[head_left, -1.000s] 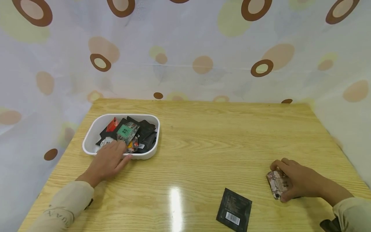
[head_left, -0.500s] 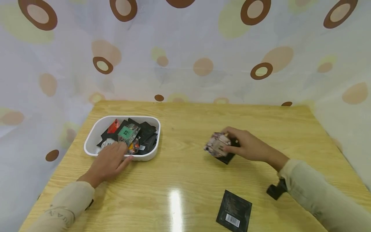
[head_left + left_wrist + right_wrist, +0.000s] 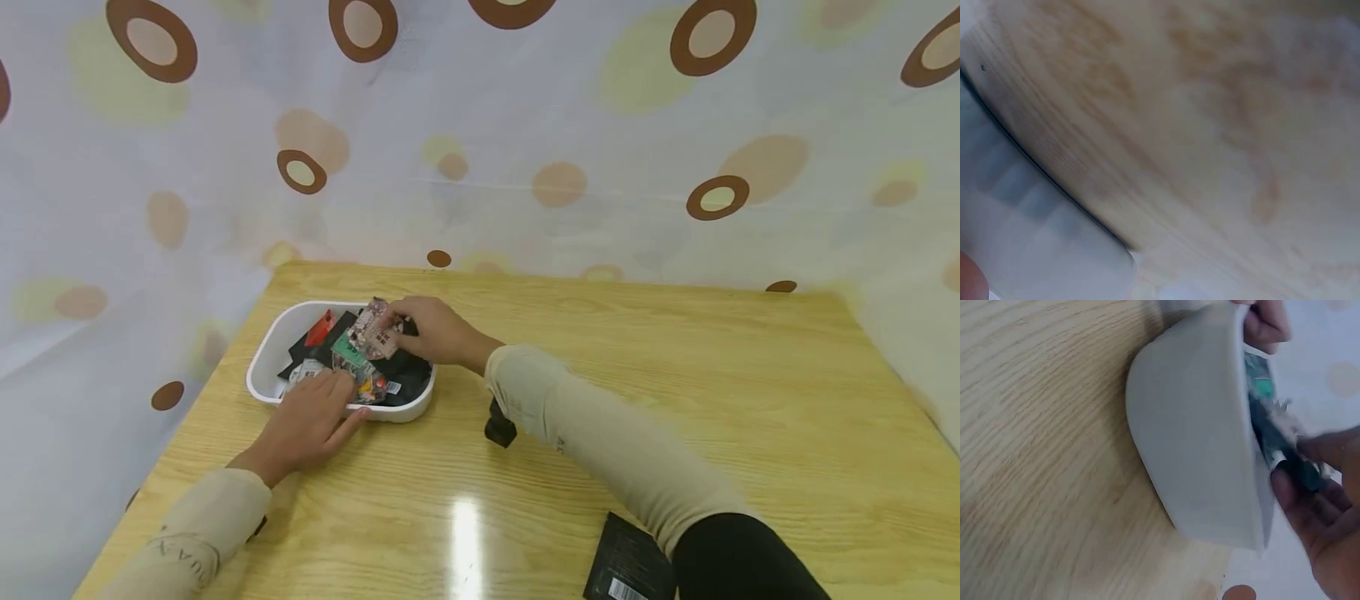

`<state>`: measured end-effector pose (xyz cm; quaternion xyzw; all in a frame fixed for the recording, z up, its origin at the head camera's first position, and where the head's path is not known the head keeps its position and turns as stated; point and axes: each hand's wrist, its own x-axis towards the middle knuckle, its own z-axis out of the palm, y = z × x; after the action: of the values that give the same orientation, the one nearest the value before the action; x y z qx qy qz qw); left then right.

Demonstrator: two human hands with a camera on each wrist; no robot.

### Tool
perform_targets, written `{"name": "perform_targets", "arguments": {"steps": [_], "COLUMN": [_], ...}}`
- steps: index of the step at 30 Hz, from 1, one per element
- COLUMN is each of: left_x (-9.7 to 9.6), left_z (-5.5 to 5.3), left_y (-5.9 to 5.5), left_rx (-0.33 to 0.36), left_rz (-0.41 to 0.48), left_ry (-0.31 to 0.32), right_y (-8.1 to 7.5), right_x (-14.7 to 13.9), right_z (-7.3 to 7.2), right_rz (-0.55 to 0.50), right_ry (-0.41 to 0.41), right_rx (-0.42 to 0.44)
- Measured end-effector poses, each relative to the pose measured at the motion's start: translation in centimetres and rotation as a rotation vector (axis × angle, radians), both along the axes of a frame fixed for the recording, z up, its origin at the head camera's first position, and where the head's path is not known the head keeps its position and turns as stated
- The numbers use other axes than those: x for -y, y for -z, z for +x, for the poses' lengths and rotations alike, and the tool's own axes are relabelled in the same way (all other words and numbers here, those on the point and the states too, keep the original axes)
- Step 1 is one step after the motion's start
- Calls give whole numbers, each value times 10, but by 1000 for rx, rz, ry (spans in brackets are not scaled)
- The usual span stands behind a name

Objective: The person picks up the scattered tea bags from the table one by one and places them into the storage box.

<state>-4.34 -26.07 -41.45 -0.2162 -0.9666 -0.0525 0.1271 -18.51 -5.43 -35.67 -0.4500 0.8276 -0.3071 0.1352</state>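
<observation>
A white plastic bin stands at the left of the table, with several packets inside: black ones, a red packet and a green-labelled packet. My left hand grips its near rim, thumb outside and fingers over the inside; only a fingertip shows in the left wrist view. Over the bin's right part, my right hand pinches a pink floral-patterned packet. In the right wrist view, dark packet material lies beneath that packet, between thumb and fingers.
A black packet with a barcode lies on the wooden table near the front, partly covered by my right sleeve. Behind the table hangs a patterned cloth.
My right hand has picked up the floral packet from the table's right side and carried it left over the bin. The left hand stays on the rim. The head view has shifted slightly.
</observation>
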Motion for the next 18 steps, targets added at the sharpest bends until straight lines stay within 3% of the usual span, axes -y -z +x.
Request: {"name": "perform_targets", "arguments": {"steps": [4, 8, 15, 18], "left_x": [1, 1, -2, -1], "left_z": [-3, -4, -2, -1], "left_y": [-4, -4, -1, 0], "left_rx": [-19, -30, -33, -36], "left_rz": [-16, -13, -3, -7], "left_ry": [13, 25, 30, 22], "right_y": [6, 10, 9, 6], "right_x": [22, 35, 50, 54], "right_z": [2, 5, 8, 12], "right_rz": [254, 413, 661, 717], "right_ry": [-53, -87, -93, -99], "right_rx": [-152, -333, -426, -468]}}
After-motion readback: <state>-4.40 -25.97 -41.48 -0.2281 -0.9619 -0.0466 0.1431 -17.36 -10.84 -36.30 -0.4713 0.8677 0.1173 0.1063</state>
